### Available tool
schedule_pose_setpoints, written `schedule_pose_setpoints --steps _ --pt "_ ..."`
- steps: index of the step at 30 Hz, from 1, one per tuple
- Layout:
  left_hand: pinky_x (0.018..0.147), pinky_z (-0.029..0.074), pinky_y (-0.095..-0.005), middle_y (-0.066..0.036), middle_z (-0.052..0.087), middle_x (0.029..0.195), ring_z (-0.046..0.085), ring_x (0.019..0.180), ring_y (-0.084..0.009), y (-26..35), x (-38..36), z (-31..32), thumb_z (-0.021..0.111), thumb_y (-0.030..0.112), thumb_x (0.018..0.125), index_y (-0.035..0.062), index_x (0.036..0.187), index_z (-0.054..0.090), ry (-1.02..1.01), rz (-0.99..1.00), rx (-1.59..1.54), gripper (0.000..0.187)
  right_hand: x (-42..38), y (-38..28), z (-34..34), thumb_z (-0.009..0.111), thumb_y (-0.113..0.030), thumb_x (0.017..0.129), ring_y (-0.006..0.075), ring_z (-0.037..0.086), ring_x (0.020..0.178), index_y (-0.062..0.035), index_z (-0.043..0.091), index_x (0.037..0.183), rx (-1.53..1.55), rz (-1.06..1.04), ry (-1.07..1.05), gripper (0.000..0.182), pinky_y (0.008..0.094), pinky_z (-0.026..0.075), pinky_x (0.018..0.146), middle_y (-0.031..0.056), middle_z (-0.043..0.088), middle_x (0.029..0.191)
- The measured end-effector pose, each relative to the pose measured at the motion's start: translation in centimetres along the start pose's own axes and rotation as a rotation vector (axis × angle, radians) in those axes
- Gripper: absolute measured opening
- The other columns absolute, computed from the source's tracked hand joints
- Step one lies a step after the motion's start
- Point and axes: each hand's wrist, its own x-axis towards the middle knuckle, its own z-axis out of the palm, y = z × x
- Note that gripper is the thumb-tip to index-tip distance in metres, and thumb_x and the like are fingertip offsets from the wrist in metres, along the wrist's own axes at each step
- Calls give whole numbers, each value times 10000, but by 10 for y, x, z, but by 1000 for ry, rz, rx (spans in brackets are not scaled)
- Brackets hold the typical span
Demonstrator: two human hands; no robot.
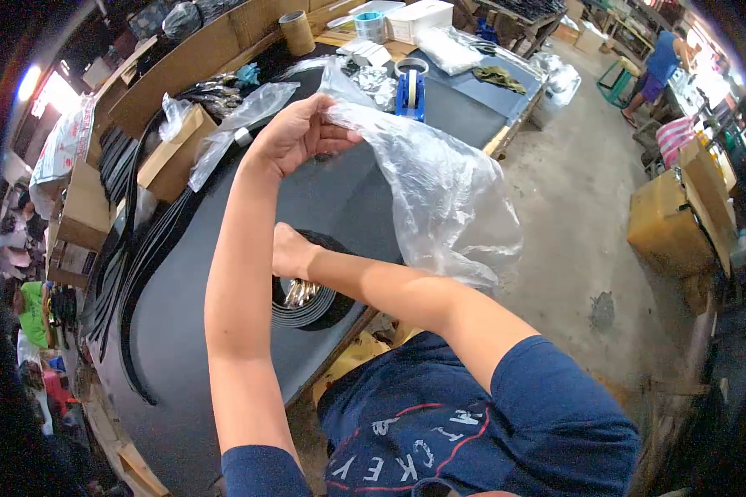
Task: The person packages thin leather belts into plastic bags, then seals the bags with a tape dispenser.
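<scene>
My left hand (311,132) is raised over the table, fingers closed on the edge of a clear plastic bag (448,186). The bag hangs limp and crumpled to the right, past the table edge. Below, my right hand (290,251) rests at a coil of black belts (313,315), which lies on the table near its front edge. Shiny metal buckles or tips (301,294) show in the middle of the coil. My left forearm hides the right fingers and part of the coil, so their grip cannot be made out.
Long black straps (137,273) lie along the table's left side, beside a cardboard box (176,153). A blue tape dispenser (410,93), a cardboard tube (297,33) and a white container (420,21) stand at the back. A person (663,66) works far right.
</scene>
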Motion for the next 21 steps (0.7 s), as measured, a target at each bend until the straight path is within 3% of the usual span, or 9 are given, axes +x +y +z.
schedule_pose_setpoints --steps 4,8,9,10,12,14,16,18,21 --pt "808 552 -383 -157 659 980 668 826 -243 2 -35 -13 452 243 943 -8 1068 552 28 -16 75 297 -5 -7 -26 649 -145 709 253 582 959 -153 654 889 -108 -26 -57 181 389 504 733 53 622 952" --pt "854 530 -388 -88 675 950 655 884 -194 -7 -79 -49 493 242 929 15 1021 602 137 166 80 268 -7 1 -22 637 -129 722 277 579 994 -144 640 946 -25 -57 -3 224 407 515 799 71 605 1031" --pt "908 513 -409 -137 653 1017 641 954 -235 -3 -95 -49 527 192 909 -12 1021 578 44 250 -15 238 -7 3 -23 637 -119 715 282 574 1006 -150 635 992 13 -60 0 278 401 509 819 76 604 1045" --pt "916 503 -395 -95 658 994 642 934 -206 1 -116 -53 553 194 899 10 1009 598 71 310 -47 219 -5 2 -25 636 -115 715 283 564 1029 -169 628 1062 29 -43 -48 351 399 499 844 74 601 1092" --pt "921 493 -366 -54 657 981 640 900 -174 9 -158 -83 572 192 890 24 1009 611 343 317 -53 210 -1 5 -21 652 -130 715 273 552 1052 -198 593 1164 -20 -45 -88 458 384 479 882 58 586 1173" --pt "850 517 -309 -31 631 1030 609 937 -116 6 -197 -112 600 189 887 31 1051 599 228 532 -71 228 -6 8 -14 709 -117 707 295 530 1019 -168 588 1159 118 -81 -3 471 391 468 865 88 580 1062" --pt "810 526 -299 -35 616 1027 593 929 -105 -9 -228 -133 596 165 898 31 1077 575 588 493 -6 225 -1 20 -1 715 -89 696 286 534 1024 -155 590 1162 80 -4 -136 487 395 468 842 93 579 1088" --pt "765 521 -263 -32 609 994 581 856 -97 -46 -260 -192 586 131 906 35 1086 556 705 471 -59 206 -2 24 -5 705 -115 708 290 542 1018 -144 592 1157 111 -21 -175 464 397 472 835 104 583 1089" --pt "660 506 -221 -30 599 899 557 727 -93 -92 -308 -222 577 94 906 32 1046 558 973 331 11 153 -6 29 -19 675 -194 745 304 568 999 -113 598 1144 210 -43 -280 414 404 482 815 135 593 1092"
